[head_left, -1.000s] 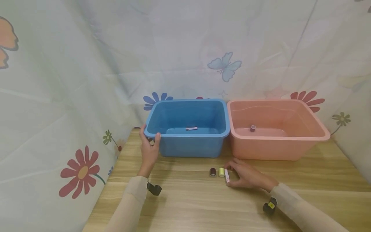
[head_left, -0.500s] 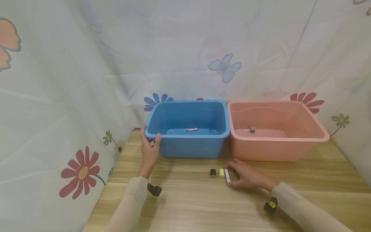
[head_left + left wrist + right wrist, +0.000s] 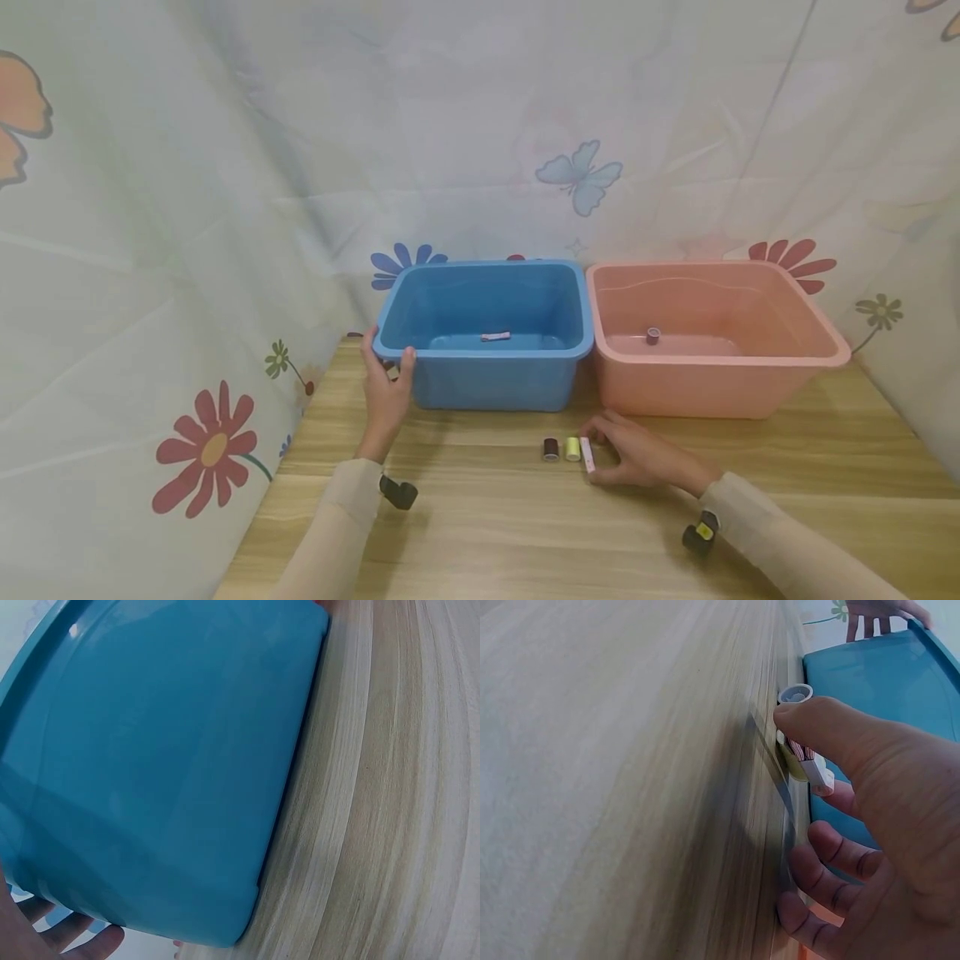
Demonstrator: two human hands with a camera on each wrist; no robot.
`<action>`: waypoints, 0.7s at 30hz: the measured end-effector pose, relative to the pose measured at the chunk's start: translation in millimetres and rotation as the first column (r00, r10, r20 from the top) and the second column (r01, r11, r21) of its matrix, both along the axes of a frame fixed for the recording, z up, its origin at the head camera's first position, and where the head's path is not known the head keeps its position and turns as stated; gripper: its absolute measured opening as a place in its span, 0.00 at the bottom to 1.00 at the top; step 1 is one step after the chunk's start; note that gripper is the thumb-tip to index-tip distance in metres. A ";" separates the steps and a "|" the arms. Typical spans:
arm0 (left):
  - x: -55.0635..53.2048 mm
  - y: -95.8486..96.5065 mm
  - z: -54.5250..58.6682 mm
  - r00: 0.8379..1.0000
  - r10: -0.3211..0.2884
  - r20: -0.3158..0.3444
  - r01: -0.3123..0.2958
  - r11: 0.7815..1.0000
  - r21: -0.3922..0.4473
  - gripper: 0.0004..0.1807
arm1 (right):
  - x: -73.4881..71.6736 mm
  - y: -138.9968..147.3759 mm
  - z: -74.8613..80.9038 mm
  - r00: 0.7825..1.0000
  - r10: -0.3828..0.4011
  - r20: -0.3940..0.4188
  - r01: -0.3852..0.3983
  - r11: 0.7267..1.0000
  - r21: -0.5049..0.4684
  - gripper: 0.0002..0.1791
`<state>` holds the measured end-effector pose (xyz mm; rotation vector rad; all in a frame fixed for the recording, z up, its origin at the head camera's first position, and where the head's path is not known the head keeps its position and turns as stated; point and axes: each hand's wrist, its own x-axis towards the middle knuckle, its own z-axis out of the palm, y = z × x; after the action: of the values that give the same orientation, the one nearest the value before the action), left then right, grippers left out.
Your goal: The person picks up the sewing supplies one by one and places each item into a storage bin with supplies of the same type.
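My left hand (image 3: pixel 387 398) grips the front left corner of the blue plastic tub (image 3: pixel 495 382) by its rim. In the left wrist view several fingers (image 3: pixel 94 946) curl under the rim of that tub. My right hand (image 3: pixel 637 450) pinches a small folded white strip with pink markings (image 3: pixel 587 455) between thumb and forefinger, low at the table. Its layered, striped edge shows in the right wrist view. Just left of the strip stand a yellow thread spool (image 3: pixel 573 449) and a dark brown thread spool (image 3: pixel 551 449). A similar folded strip (image 3: pixel 495 337) lies inside the blue tub.
A pink plastic tub (image 3: pixel 686 387) stands against the blue one's right side, with a dark thread spool (image 3: pixel 653 335) on its floor. Both sit at the back of the wooden table (image 3: pixel 480 525), before a floral curtain (image 3: pixel 480 125).
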<state>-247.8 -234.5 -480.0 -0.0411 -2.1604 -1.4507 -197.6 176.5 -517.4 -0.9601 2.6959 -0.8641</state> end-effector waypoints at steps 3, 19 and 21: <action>0.0 -0.5 -0.5 1.000 0.003 -0.005 -0.003 1.000 -0.004 0.43 | 0.2 -0.3 -1.0 1.000 -0.006 0.005 0.006 1.000 -0.006 0.31; 0.3 -0.2 0.0 1.000 0.003 -0.004 -0.004 1.000 -0.005 0.42 | 0.2 -3.5 2.4 0.999 -0.028 -0.034 0.025 0.996 -0.087 0.32; 0.4 0.0 0.4 1.000 0.005 -0.001 -0.005 1.000 -0.010 0.42 | 0.3 -3.7 2.6 0.999 -0.021 -0.050 0.016 0.995 -0.099 0.32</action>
<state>-247.4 -234.5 -479.6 -0.0403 -2.1650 -1.4374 -197.3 172.8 -514.8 -0.9916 2.7315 -0.9984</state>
